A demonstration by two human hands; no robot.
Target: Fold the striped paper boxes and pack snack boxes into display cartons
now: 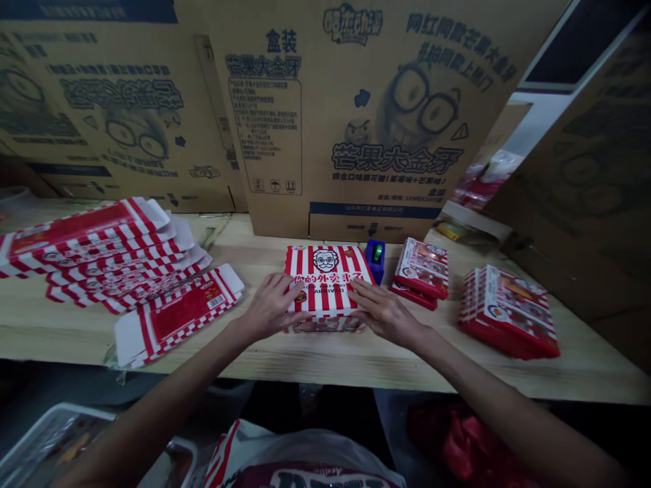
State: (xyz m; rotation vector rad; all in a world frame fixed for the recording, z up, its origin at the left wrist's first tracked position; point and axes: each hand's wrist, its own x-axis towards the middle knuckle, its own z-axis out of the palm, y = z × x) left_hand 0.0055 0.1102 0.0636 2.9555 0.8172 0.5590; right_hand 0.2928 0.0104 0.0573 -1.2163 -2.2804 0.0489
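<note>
A red-and-white striped takeaway box (328, 279), its lid closed and printed with a bearded face in glasses, sits on the wooden table in front of me. My left hand (272, 305) grips its left side, fingertips over the lid's edge and thumb along the front. On the opposite side my right hand (384, 310) holds the box the same way, fingers on the lid's right part. A blue tape dispenser (375, 261) stands just behind my right hand. The undersides of both hands are hidden.
Flattened striped cartons (91, 234) lie stacked at left, a single carton (183, 315) before them. Small red packs (421, 264) and a larger stack of packs (508, 308) lie at right. A tall cardboard box (325, 169) walls the back. Below the table stands a white crate (66, 410).
</note>
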